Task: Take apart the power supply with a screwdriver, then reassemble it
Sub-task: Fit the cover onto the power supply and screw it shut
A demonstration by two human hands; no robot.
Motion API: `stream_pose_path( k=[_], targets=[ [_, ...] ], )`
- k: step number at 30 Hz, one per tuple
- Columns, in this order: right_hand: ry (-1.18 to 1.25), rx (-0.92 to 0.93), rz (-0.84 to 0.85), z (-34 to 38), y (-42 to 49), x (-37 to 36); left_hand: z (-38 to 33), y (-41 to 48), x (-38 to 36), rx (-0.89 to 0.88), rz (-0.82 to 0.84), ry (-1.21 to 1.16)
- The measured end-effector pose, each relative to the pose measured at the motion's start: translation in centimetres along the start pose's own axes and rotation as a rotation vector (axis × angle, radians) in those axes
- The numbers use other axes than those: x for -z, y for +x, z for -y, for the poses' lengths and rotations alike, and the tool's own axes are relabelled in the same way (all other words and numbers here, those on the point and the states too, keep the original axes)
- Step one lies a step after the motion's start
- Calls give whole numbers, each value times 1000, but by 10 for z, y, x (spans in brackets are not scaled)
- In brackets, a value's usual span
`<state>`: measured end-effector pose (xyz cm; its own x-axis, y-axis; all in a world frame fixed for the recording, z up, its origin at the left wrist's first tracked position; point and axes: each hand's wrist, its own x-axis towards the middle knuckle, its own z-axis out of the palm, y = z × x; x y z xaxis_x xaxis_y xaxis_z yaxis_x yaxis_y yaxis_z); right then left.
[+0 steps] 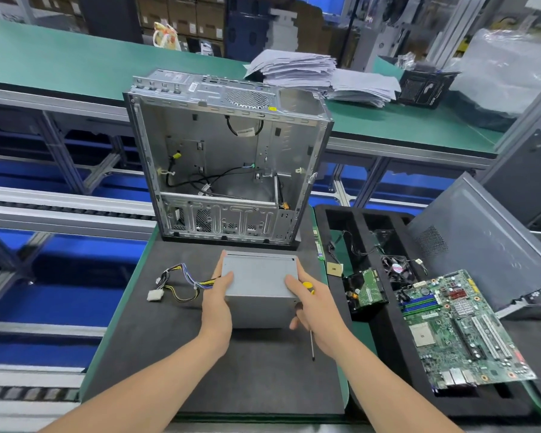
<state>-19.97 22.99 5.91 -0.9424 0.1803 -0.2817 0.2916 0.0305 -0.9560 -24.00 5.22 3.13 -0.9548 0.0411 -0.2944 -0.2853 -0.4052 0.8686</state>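
Note:
A grey metal power supply (258, 279) rests on the dark foam mat (175, 354) in front of me. Its cable bundle (181, 282) with a white connector trails off to the left. My left hand (217, 303) grips the box's left side. My right hand (317, 310) presses against the right side while also holding a screwdriver (310, 339); the yellow and black handle shows above the fingers and the shaft points down towards me.
An open, emptied computer case (228, 157) stands upright just behind the power supply. To the right a black foam tray (372, 354) holds a motherboard (459, 326), a fan (397, 268) and a drive. A grey side panel (487, 242) leans at far right. Paper stacks lie on the far bench.

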Motion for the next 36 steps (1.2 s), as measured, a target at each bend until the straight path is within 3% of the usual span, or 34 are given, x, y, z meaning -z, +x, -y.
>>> stream_pose_path(
  k=[5, 8, 12, 19, 27, 36],
  targets=[
    [-42, 25, 56, 8, -1, 8, -2, 1, 3, 58, 59, 62],
    [-118, 94, 122, 15, 4, 12, -3, -2, 0, -22, 24, 130],
    [-47, 60, 60, 11, 4, 13, 2, -6, -8, -89, 11, 70],
    [-56, 24, -106, -1, 6, 1, 8, 3, -7, -42, -3, 1],
    [-41, 4, 25, 2, 10, 17, 5, 2, -2, -36, 105, -11],
    [-149, 96, -108, -11, 15, 18, 7, 6, -26, -147, -195, -25]
  ],
)
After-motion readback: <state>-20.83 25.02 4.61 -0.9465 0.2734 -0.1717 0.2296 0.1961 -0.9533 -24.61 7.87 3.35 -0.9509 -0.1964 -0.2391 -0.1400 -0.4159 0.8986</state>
